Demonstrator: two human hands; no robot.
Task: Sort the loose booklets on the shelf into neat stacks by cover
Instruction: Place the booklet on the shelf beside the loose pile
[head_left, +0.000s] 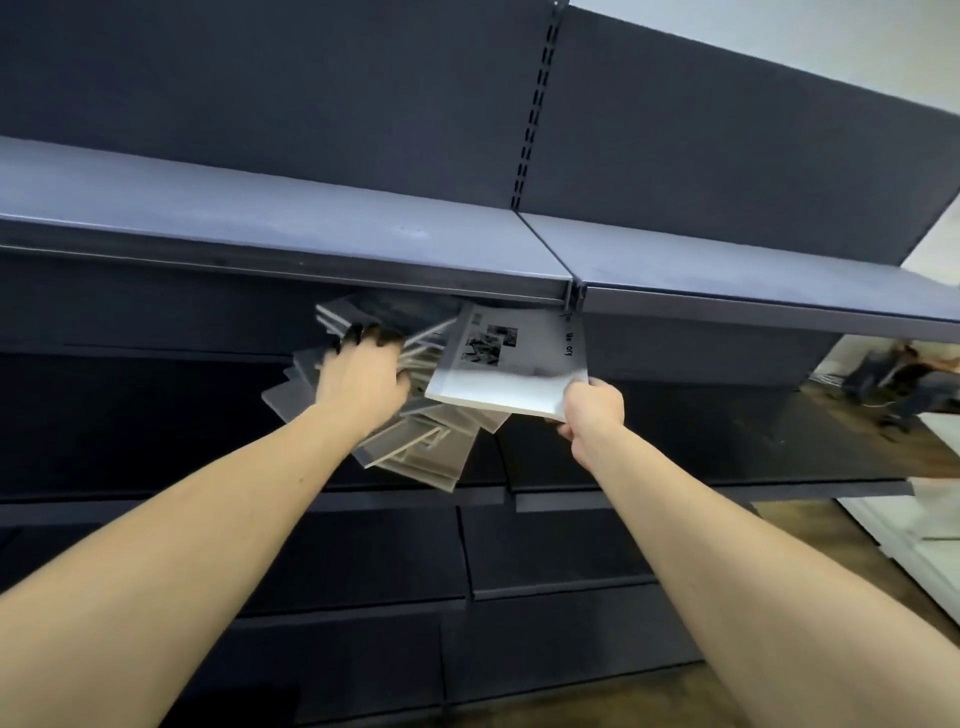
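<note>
A loose heap of booklets (415, 447) with grey and beige covers lies fanned out on a dark shelf (727, 447) under a blue-grey shelf board. My left hand (363, 379) rests on top of the heap, fingers spread forward onto a dark-covered booklet (395, 312). My right hand (592, 410) pinches the near right corner of a white booklet (509, 364) with small black-and-white photos and black lettering on its cover, lifted and tilted above the heap. The far ends of the booklets are hidden under the upper shelf.
The blue-grey upper shelf (311, 223) juts out just above the booklets, with a slotted upright (535, 104) behind it. Dark shelves and panels run below. At the right there is wood floor and a blurred person (904, 374) in the distance.
</note>
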